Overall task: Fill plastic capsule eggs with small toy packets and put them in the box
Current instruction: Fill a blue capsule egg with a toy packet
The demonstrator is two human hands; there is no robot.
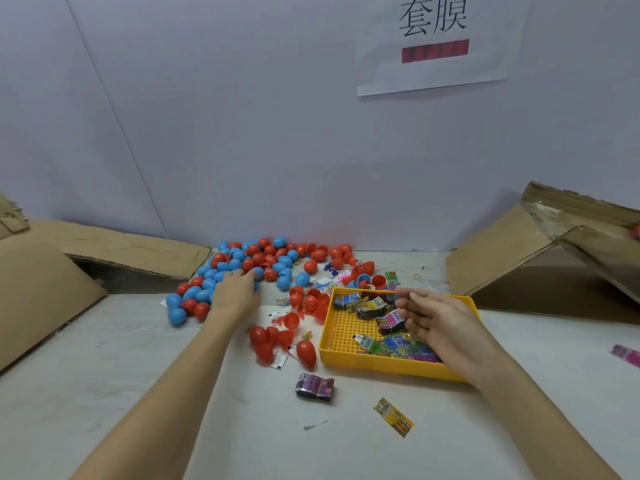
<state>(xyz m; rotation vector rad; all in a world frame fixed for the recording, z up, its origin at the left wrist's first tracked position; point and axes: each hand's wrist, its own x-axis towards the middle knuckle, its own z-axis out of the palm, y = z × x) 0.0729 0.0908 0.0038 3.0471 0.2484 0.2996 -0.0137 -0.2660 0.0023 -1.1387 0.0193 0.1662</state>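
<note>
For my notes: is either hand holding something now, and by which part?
Nothing is plainly held. The left hand rests on the eggs; the right hand hovers open over the yellow tray.

We note red and blue capsule eggs (256, 263) heaped on the white table (138, 375). The tray (349, 336) is yellow with a gridded, perforated floor. Its packets (389, 322) carry multicoloured print: blue, pink, green, yellow, black. The cardboard boxes (502, 251) are plain brown. The wall sign (434, 43) shows black characters above a red bar.
</note>
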